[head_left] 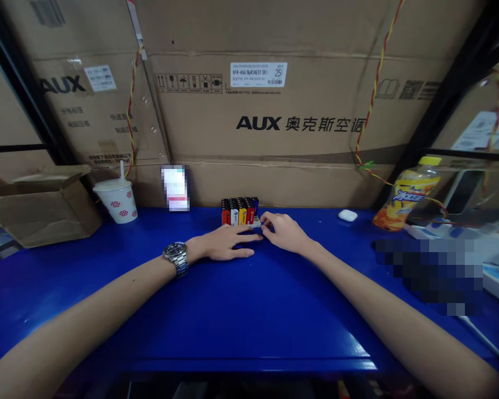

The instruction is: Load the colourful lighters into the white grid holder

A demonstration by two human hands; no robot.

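Note:
A row of several lighters (239,210) in red, black, yellow and blue stands upright in a small tray at the back of the blue table (216,310). My left hand (227,244) lies flat in front of the row, fingers stretched toward the tray's base; a metal watch (177,257) is on that wrist. My right hand (283,231) is curled at the tray's right front corner, its fingertips pinched on the tray's pale edge (255,223). Whether anything else is in those fingers is hidden.
A paper cup with a straw (118,199) and an open cardboard box (37,208) sit at the left. A white earbud case (347,215) and a yellow drink bottle (407,194) lie at the right. Large cardboard cartons (274,111) wall the back.

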